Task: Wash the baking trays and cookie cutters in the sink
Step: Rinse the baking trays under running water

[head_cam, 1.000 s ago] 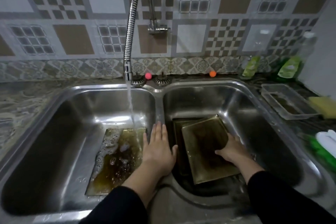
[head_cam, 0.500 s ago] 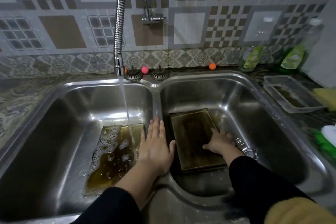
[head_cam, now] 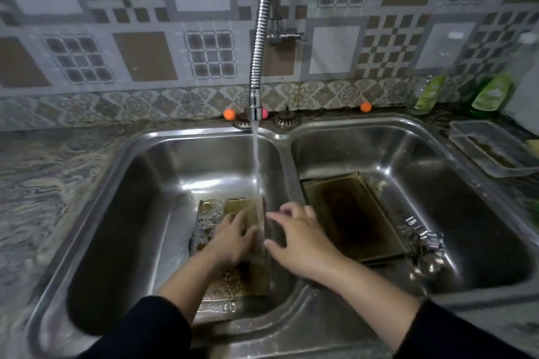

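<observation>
Left hand (head_cam: 233, 237) fingers flat, pressing the soapy baking tray (head_cam: 230, 245) in the left sink basin (head_cam: 140, 213); nothing gripped. Right hand (head_cam: 300, 237) spread loose, empty, at the tray's right edge under the water stream (head_cam: 258, 172). Second tray (head_cam: 353, 218) lies in the right basin beside metal cookie cutters (head_cam: 420, 234). Step: rinsing first tray. Next probably needs a grip on its edge.

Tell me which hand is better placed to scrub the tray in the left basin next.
Probably the left. The left hand already lies flat on the soapy tray in the left basin, beside the water stream. The right hand hovers open over the divider, touching neither tray.
</observation>
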